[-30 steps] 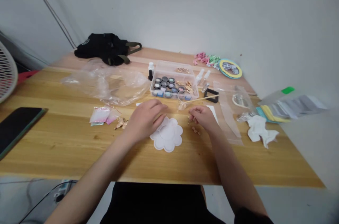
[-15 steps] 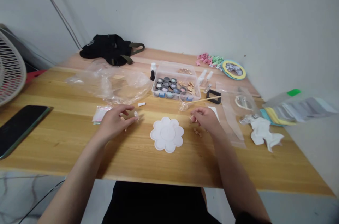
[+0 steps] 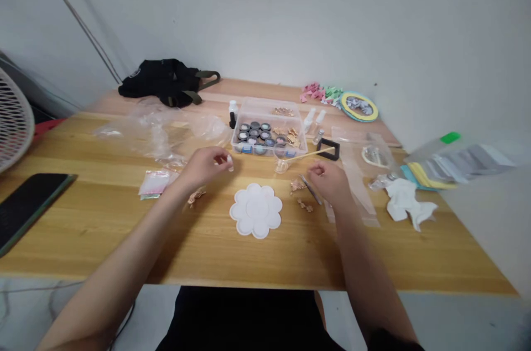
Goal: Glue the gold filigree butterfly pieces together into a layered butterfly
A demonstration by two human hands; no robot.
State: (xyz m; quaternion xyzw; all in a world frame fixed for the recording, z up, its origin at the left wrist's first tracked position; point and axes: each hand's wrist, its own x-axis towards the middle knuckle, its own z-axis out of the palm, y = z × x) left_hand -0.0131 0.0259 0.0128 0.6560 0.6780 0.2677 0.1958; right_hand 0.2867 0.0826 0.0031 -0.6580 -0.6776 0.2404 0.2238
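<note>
My left hand [image 3: 205, 167] is over the table with thumb and fingers closed on a small white piece [image 3: 230, 162], too blurred to name exactly. Below its wrist lies a gold-coloured ornament [image 3: 196, 196]. My right hand [image 3: 327, 178] has its fingers curled together; what is in them, if anything, I cannot make out. Just left of it, metal tweezers [image 3: 310, 189] lie on the table beside small rose-gold pieces [image 3: 297, 185] and another piece [image 3: 305, 205]. Between the hands sits a white flower-shaped palette [image 3: 257, 207].
Behind the palette stands a clear plastic box [image 3: 269, 149] with several small pots. A clear cup [image 3: 281, 165] with a stick and a black square frame [image 3: 328, 149] are nearby. A phone [image 3: 33, 204] lies left; crumpled tissue [image 3: 410, 202] lies right. Plastic bags [image 3: 155, 130] spread behind.
My left hand has moved right and away from me, off the gold ornament. My right hand has shifted right and slightly farther away, uncovering the tweezers and rose-gold pieces. The view has turned slightly.
</note>
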